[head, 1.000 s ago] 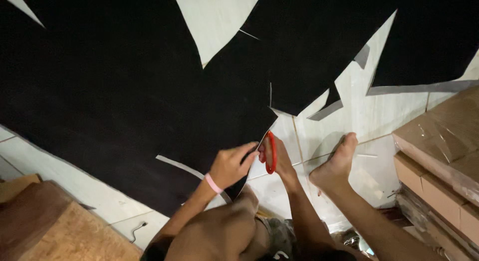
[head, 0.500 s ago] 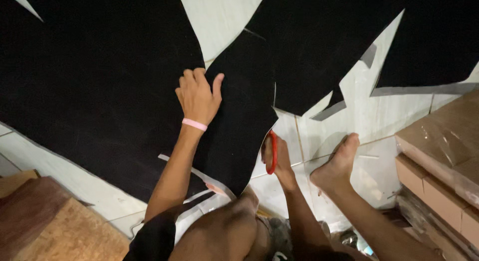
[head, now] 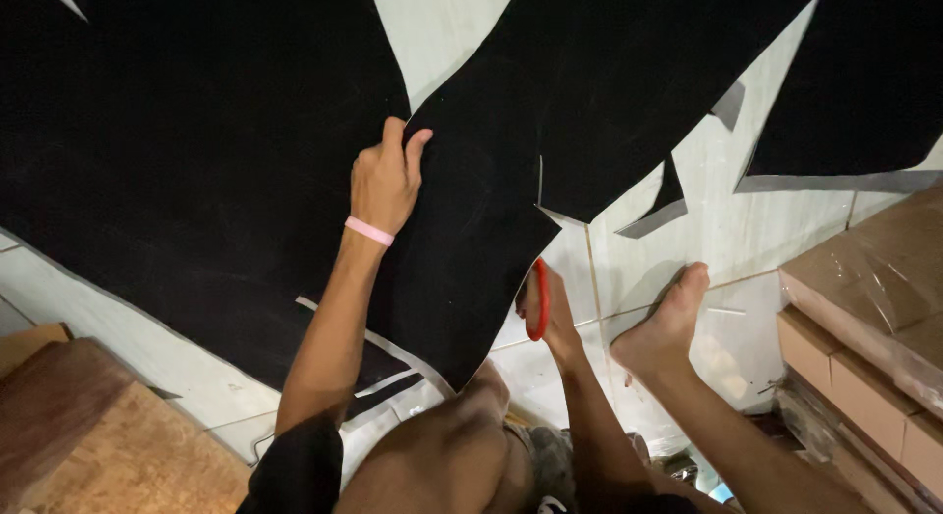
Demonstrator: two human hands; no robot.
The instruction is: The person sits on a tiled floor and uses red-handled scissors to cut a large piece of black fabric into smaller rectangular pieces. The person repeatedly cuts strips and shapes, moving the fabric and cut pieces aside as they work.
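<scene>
A large sheet of black material (head: 196, 161) lies spread over a pale tiled floor (head: 707, 219). My left hand (head: 385, 175), with a pink band on its wrist, grips the edge of a cut black piece (head: 471, 239) and lifts it. My right hand (head: 546, 303) is shut on red-handled scissors (head: 539, 300) at the lower edge of that piece. The blades are hidden behind the hand and the material. My bare foot (head: 668, 323) rests on the floor just right of the scissors.
Stacked cardboard boxes wrapped in clear film (head: 864, 327) stand at the right. A brown wooden board (head: 88, 435) lies at the lower left. Thin black offcut strips (head: 678, 205) lie on the tiles. My knee (head: 462, 445) is in the foreground.
My left hand has moved from beside the scissors up and left along the cut piece, now gripping its edge. The right hand with the scissors has hardly moved.
</scene>
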